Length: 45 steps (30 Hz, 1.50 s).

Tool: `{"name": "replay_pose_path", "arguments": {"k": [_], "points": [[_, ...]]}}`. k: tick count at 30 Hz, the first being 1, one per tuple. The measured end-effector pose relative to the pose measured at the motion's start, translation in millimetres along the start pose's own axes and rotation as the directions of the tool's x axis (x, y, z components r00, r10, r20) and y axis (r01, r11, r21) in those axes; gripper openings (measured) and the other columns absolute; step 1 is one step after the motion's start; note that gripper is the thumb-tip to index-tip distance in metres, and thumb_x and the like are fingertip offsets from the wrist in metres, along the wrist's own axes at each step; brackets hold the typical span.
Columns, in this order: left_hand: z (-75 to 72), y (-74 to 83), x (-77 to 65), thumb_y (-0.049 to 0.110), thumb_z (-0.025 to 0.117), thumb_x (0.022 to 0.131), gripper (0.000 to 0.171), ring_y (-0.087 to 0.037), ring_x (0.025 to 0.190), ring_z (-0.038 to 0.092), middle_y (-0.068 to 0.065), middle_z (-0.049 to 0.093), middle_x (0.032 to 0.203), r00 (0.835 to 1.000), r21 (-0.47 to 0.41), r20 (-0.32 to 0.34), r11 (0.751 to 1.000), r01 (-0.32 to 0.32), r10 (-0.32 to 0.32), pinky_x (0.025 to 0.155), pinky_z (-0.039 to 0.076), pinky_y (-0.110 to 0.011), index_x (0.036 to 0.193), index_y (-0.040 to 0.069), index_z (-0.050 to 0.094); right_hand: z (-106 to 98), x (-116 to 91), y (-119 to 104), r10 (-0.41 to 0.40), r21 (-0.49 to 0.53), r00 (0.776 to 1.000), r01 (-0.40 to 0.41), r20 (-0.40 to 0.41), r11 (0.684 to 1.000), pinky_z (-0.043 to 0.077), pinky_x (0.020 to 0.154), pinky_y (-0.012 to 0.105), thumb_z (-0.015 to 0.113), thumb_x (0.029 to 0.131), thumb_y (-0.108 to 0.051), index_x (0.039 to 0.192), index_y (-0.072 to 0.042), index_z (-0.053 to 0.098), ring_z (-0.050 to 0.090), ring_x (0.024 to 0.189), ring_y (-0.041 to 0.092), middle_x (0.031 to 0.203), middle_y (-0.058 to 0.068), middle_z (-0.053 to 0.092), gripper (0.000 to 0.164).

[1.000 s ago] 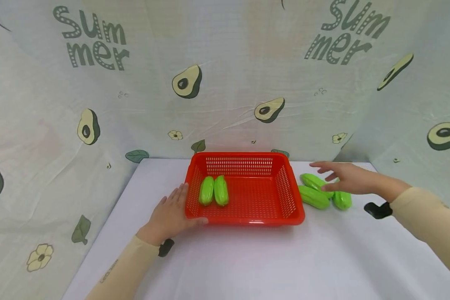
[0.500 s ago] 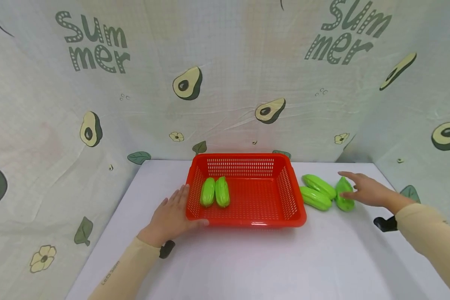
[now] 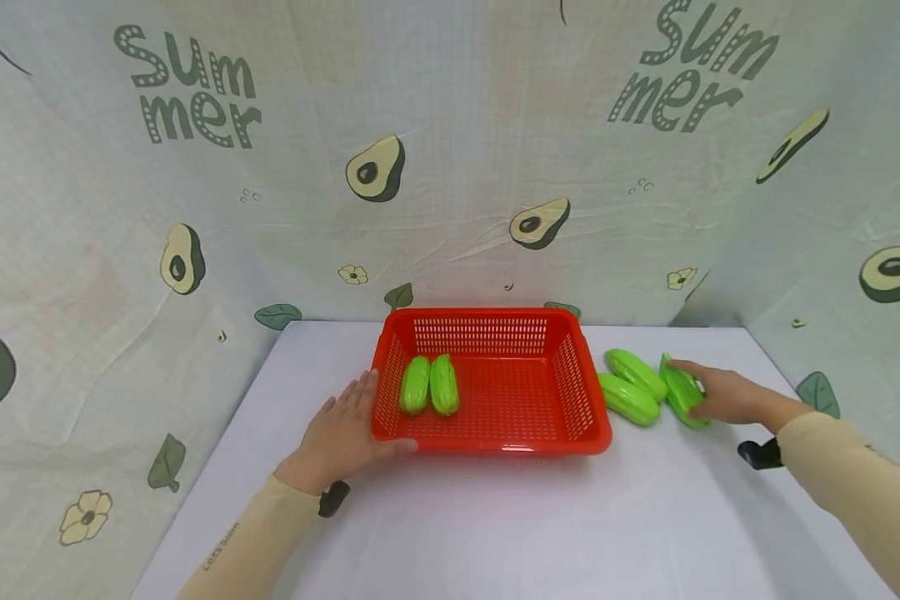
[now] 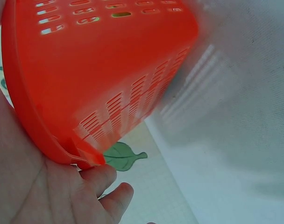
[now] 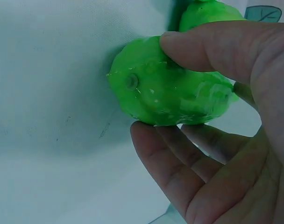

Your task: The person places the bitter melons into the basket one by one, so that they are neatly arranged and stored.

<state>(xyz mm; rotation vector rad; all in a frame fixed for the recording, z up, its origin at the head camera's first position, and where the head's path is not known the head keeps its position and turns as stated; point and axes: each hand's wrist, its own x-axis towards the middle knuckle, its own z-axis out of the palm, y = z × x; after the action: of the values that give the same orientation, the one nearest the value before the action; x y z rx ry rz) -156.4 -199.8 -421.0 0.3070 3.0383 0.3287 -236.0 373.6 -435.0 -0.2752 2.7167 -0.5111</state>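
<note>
My left hand (image 3: 341, 437) rests with straight fingers against the left rim of a red plastic basket (image 3: 487, 446), its thumb along the front corner. In the left wrist view the palm touches the basket's rim (image 4: 34, 123). Two light green bitter gourds (image 3: 429, 385) lie side by side in the basket's left part. To the right of the basket, my right hand (image 3: 735, 397) holds another bitter gourd (image 3: 678, 390). The right wrist view shows the thumb on one side of this ridged gourd (image 5: 156, 88) and the fingertips on the other; it appears to be on the table.
Two more bitter gourds (image 3: 633, 387) lie on the white tabletop (image 3: 495, 525) between the basket and my right hand. A cloth printed with avocados (image 3: 375, 169) hangs behind and along the sides of the table.
My right hand first moves right, away from above the gourds, then closes on the rightmost gourd. That gourd has turned, its far tip now leaning left. My left hand stays at the basket.
</note>
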Motion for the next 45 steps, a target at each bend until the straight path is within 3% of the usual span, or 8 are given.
{"name": "replay_pose_path", "arguments": {"k": [11,14,21,27,45], "points": [[-2.0,-0.2,-1.8,0.090,0.051,0.072,0.130,-0.041,0.146,0.024,-0.019,0.023,0.161,1.000,0.003,0.000,1.000,-0.008,0.008,0.112,0.024,-0.064,0.158,-0.001,0.016,-3.4,-1.4,-0.7,0.005,0.022,0.998,-0.007,0.063,1.000,0.039,0.092,0.073,0.080,0.083,-0.020,0.155,-0.002,0.024,0.038,0.121,0.061,0.144,0.044,0.028,0.093],[-2.0,-0.2,-2.2,0.089,0.051,0.073,0.129,-0.042,0.145,0.025,-0.020,0.024,0.161,1.000,0.005,-0.005,1.000,-0.015,0.015,0.112,0.024,-0.064,0.157,-0.002,0.016,-5.5,-1.3,2.0,0.011,0.032,0.997,-0.014,0.074,0.999,0.045,0.088,0.069,0.081,0.083,-0.024,0.155,-0.001,0.022,0.043,0.118,0.059,0.141,0.046,0.031,0.096],[-1.7,-0.1,-1.5,0.090,0.050,0.072,0.130,-0.041,0.145,0.025,-0.020,0.024,0.161,1.000,0.005,-0.008,1.000,-0.017,0.017,0.112,0.025,-0.064,0.158,-0.002,0.016,-5.5,-0.1,8.3,0.021,0.091,0.996,-0.030,0.092,0.995,0.056,0.073,0.047,0.081,0.083,-0.026,0.155,0.000,0.019,0.059,0.098,0.039,0.136,0.049,0.032,0.099],[-1.1,0.4,-1.7,0.091,0.050,0.071,0.130,-0.040,0.146,0.025,-0.019,0.024,0.161,1.000,0.000,0.001,1.000,-0.011,0.011,0.112,0.025,-0.064,0.158,-0.001,0.016,-3.9,-2.3,8.9,0.007,0.122,0.996,-0.018,0.091,0.992,0.057,0.072,0.044,0.081,0.083,-0.024,0.156,-0.002,0.019,0.057,0.105,0.045,0.138,0.048,0.031,0.098],[-2.0,0.0,-1.8,0.090,0.051,0.071,0.130,-0.041,0.145,0.025,-0.019,0.025,0.161,1.000,-0.002,-0.002,1.000,-0.011,0.011,0.111,0.025,-0.064,0.158,-0.001,0.017,-2.7,-6.7,22.5,0.003,0.136,0.999,-0.008,0.036,0.991,0.057,0.069,0.041,0.083,0.081,-0.028,0.157,-0.004,0.019,0.060,0.095,0.036,0.136,0.047,0.033,0.102]]}}
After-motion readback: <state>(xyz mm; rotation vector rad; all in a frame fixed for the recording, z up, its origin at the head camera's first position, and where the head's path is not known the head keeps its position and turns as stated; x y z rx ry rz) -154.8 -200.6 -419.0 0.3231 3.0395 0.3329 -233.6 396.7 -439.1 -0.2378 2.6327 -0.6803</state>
